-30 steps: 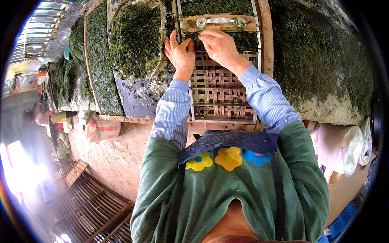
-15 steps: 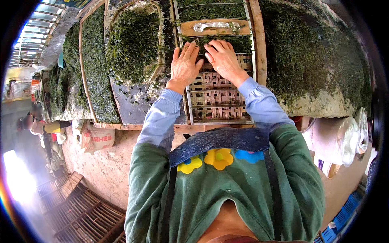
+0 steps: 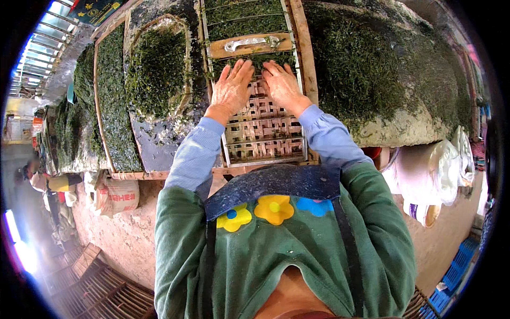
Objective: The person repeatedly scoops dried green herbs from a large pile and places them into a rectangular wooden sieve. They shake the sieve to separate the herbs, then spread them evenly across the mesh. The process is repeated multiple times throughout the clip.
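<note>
My left hand (image 3: 232,86) and my right hand (image 3: 282,84) lie flat side by side, fingers spread, on a woven bamboo mat (image 3: 264,130) held in a wooden frame (image 3: 301,58). The fingertips reach the edge of a dark green layer of wet seaweed (image 3: 245,24) that covers the far part of the mat. A wooden crossbar with a metal handle (image 3: 249,44) lies just beyond my fingers. Neither hand grips anything.
Heaps of dark green seaweed (image 3: 366,69) lie right of the frame, and more fills a basin (image 3: 158,72) and a long tray (image 3: 114,111) at left. White plastic bags (image 3: 446,165) hang at right. Stacked bamboo mats (image 3: 101,290) lie on the floor. A person (image 3: 48,183) stands far left.
Both hands came down from a raised position near the crossbar and now press flat on the mat, fingers spread.
</note>
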{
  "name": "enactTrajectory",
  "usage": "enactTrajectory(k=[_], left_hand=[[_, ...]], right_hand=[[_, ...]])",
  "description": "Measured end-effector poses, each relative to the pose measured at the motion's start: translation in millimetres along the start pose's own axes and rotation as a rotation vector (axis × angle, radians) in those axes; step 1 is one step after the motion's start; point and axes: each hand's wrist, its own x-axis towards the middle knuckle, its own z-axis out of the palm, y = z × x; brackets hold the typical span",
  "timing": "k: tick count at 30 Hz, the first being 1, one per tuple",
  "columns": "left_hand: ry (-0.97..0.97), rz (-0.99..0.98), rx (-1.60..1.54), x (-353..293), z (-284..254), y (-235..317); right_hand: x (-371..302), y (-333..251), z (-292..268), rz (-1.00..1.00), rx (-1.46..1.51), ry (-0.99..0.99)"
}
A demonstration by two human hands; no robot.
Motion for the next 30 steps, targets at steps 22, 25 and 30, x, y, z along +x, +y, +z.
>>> enactTrajectory(k=[22,25,30], left_hand=[[-0.359,-0.495,-0.250,24,-21,-2],[-0.123,-0.389,-0.496,21,1,-38],[-0.003,-0.621,-0.424,33,19,-30]], right_hand=[[22,32,-31,-0.153,0.121,-0.218],[18,26,-40,-0.178,0.026,-0.189],[11,52,-41,-0.184,0.141,-0.184]])
